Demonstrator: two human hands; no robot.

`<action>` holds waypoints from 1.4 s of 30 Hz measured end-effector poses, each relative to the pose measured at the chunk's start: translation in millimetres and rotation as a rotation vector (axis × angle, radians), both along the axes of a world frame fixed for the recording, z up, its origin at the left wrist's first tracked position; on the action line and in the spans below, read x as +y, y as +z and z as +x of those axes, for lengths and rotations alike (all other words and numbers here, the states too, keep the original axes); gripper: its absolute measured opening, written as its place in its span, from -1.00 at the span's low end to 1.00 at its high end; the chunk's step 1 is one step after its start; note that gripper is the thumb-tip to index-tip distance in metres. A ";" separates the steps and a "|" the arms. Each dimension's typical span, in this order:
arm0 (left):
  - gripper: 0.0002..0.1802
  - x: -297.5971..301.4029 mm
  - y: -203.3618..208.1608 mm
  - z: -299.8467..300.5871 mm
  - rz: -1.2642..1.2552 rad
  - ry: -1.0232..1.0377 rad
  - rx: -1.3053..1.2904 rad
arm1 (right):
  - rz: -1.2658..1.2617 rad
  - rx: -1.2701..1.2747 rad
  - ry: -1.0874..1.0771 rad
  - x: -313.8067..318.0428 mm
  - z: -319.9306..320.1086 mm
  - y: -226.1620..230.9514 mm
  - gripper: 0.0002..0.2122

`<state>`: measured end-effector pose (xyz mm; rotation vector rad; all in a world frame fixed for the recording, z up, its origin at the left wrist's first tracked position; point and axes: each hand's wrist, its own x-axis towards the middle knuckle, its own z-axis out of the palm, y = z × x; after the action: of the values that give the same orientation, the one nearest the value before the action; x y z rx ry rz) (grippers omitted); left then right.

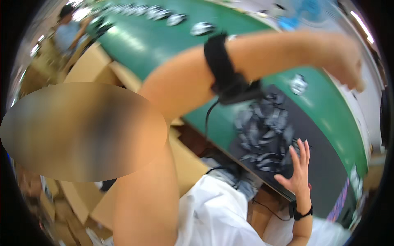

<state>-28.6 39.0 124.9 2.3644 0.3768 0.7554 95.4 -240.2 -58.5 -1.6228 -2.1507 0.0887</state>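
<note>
My left arm crosses the view close up, bent at the elbow, with a black strap and a small dark device with a cable on the forearm. At its end, my left hand [344,57] is raised at the upper right, bent downward. Its fingers are blurred, and I see no object in it. Lower down, my right hand [298,168] has its fingers spread and thumb apart, holding nothing. It is nearest to a pile of black, glossy curved pieces [264,127], whose kind I cannot make out. A dark mat [324,164] lies under the pile.
The green tabletop [180,45] curves across the back, carrying a row of silver-and-black rounded items [176,19]. Another such item [298,84] lies beyond the mat. Open cardboard boxes [92,65] stand at left. A person [69,35] works at the far left. A blurred oval covers the left side.
</note>
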 end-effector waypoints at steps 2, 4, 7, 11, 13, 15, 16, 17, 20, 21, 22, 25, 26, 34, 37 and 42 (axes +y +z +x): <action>-0.58 9.6 24.6 -199.0 -0.044 0.113 -0.141 | -0.165 -0.283 0.033 -2.1 -10.0 -9.4 -0.22; -0.57 27.9 69.6 -297.1 -0.054 0.257 -0.299 | -0.234 -0.255 0.089 18.2 -13.9 -10.5 -0.25; -0.76 -53.7 86.4 -339.9 -0.129 0.734 -0.577 | -0.197 -0.193 0.041 29.6 -4.4 -21.4 -0.31; -0.70 -97.1 -34.7 -525.8 -0.417 1.246 -0.499 | -0.167 -0.183 0.016 31.8 2.7 -23.4 -0.37; -0.69 -152.6 -90.8 -563.7 -0.719 1.430 -0.224 | -0.144 -0.202 0.014 35.3 0.0 -17.7 -0.39; -0.70 -199.8 -128.3 -568.1 -0.764 1.553 -0.074 | -0.128 -0.239 0.016 44.6 -6.1 -8.7 -0.37; -0.70 -220.7 -135.4 -575.4 -0.784 1.565 -0.081 | -0.139 -0.250 0.026 51.3 -4.7 -5.5 -0.37; -0.65 -237.2 -140.8 -589.4 -0.911 1.563 0.062 | -0.167 -0.240 0.003 57.1 -6.1 -1.7 -0.37; -0.53 -267.8 -148.9 -599.4 -1.088 1.532 0.365 | -0.192 -0.284 -0.029 68.7 7.0 1.1 -0.37; -0.46 -273.1 -152.3 -598.7 -1.112 1.495 0.533 | -0.188 -0.279 -0.035 69.9 7.4 6.2 -0.38; -0.31 -280.2 -159.8 -600.4 -1.184 1.475 0.651 | -0.142 -0.295 -0.036 70.7 4.6 13.6 -0.41; -0.16 -285.5 -188.8 -600.1 -1.253 1.430 0.688 | -0.064 -0.260 0.003 80.2 -31.9 46.0 -0.45; -0.08 -284.1 -197.7 -599.2 -1.274 1.362 0.710 | -0.023 -0.190 0.102 94.0 -55.9 59.4 -0.47; 0.35 -283.9 -195.3 -579.6 -1.407 1.004 0.755 | -0.453 0.063 0.974 177.5 -350.9 123.5 -0.44; 0.43 -273.0 -198.7 -574.1 -1.421 0.908 0.701 | -0.515 -0.401 0.996 197.9 -407.5 76.8 -0.25; 0.48 -278.3 -202.7 -559.8 -1.368 0.764 0.633 | -0.832 -0.851 0.884 202.9 -441.4 26.3 0.10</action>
<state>-588.4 -239.3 -77.8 1.0116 1.5176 -0.0975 -346.0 -37.3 -32.2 -0.9109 -3.7234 0.7585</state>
